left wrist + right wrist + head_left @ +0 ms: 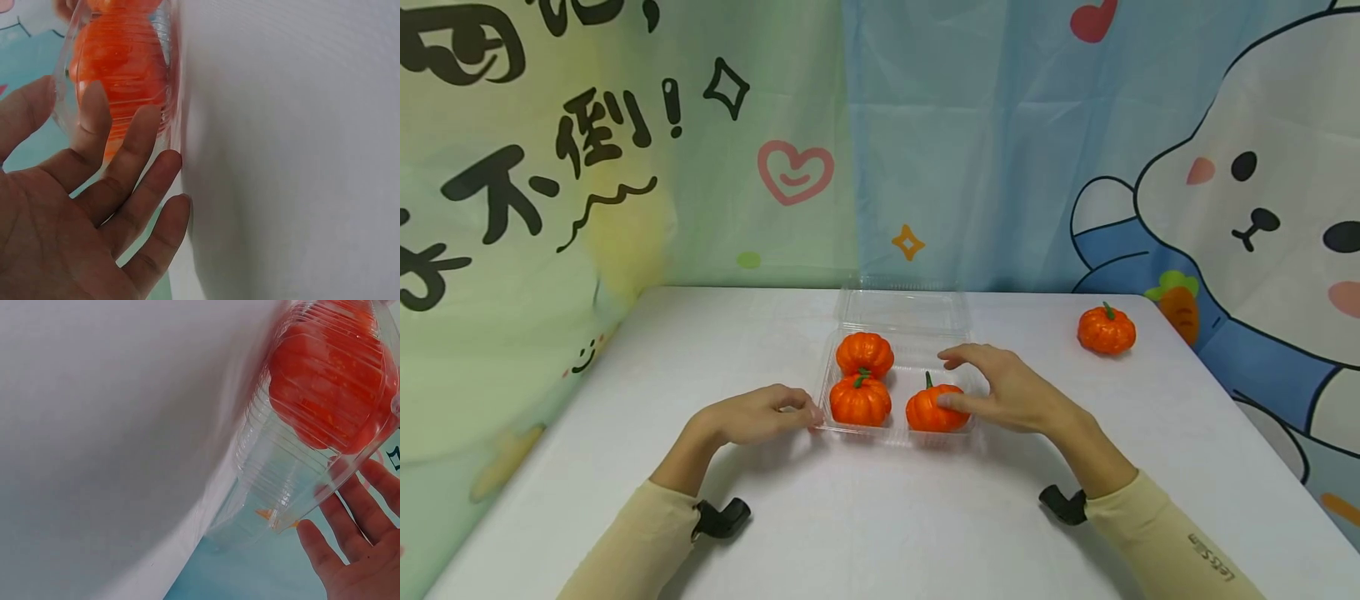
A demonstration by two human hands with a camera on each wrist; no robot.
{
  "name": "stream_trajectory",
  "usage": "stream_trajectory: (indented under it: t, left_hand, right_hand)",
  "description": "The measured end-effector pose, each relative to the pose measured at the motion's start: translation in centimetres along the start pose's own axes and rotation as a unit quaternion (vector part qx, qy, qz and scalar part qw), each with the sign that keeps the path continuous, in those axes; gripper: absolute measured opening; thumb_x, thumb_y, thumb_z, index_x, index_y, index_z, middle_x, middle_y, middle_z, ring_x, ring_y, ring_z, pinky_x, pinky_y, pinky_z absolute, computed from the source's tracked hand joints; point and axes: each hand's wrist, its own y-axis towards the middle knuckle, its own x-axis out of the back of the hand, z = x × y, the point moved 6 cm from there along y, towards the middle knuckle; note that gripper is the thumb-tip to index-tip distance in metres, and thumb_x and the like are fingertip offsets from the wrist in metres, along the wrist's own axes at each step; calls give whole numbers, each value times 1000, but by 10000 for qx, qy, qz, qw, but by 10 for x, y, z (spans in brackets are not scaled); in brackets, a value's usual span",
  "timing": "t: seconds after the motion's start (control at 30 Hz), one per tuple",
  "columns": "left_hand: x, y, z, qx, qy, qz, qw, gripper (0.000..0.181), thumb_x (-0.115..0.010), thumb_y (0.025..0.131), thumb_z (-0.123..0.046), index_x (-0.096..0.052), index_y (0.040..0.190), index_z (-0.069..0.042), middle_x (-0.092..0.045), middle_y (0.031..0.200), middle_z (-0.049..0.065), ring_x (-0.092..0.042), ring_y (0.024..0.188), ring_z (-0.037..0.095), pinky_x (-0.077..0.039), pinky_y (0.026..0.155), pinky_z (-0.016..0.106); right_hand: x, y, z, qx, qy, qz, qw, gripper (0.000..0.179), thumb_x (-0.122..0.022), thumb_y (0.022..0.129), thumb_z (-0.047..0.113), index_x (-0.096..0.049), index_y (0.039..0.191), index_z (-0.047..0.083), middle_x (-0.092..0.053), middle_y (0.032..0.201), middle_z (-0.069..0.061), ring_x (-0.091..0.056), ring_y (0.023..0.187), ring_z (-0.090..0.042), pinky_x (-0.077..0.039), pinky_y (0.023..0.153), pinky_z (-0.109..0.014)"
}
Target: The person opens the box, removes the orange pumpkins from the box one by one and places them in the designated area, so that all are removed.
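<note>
A clear plastic clamshell box [898, 437] lies with its lid raised at the back. Two small orange pumpkins, the rear one [865, 353] and the front one [861, 401], sit in its left side. Another pumpkin [937, 409] stands in the front right, its stem up. My left hand [760, 415] touches the box's front left corner, fingers lightly bent along the outer wall in the left wrist view. Over the right side, my right hand [1015, 390] has its fingers spread and its thumb overlapping the front right pumpkin. Its fingertips [309, 531] reach the box's rim in the right wrist view.
A further orange pumpkin [1107, 329] rests at the back right of the white table [850, 517], near its edge. Behind the table hangs a printed cloth backdrop [970, 167]. Each wrist wears a black camera mount, such as the left one [722, 518].
</note>
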Motion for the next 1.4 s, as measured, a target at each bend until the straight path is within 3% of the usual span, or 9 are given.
stream_trajectory:
  t: [0.37,0.8,1.17,1.4]
  left_hand:
    - [2,-1,-1,-97,39,-112,9999,23,-55,105,-27,-71,110,-12,-70,111,0,-55,110,21,-41,99,43]
    - [2,-2,-3,-131,31,-137,9998,21,-59,105,-29,-70,108,-12,-69,106,1,-55,105,21,-43,95,41]
    - [0,-2,-3,-75,27,-138,9999,24,-59,105,-32,-70,108,-11,-70,108,3,-55,106,21,-42,96,41]
    - [1,-1,-3,-13,87,-170,9998,24,-59,105,-34,-70,107,-13,-69,105,-1,-54,103,21,-41,92,39]
  right_hand:
    - [-4,0,1,-238,-28,308,9992,62,-76,91,49,-60,138,12,-70,123,-7,-61,119,-33,-45,103,-58]
    - [-8,0,1,-428,-200,543,9974,61,-73,90,56,-61,137,18,-73,119,-2,-60,115,-26,-49,97,-54]
    - [-14,1,3,-160,-7,722,9973,61,-75,90,53,-61,138,18,-69,125,-2,-61,119,-29,-47,103,-56]
    - [-13,2,4,-6,76,645,9979,63,-78,90,47,-58,142,17,-68,127,0,-59,122,-29,-45,105,-56]
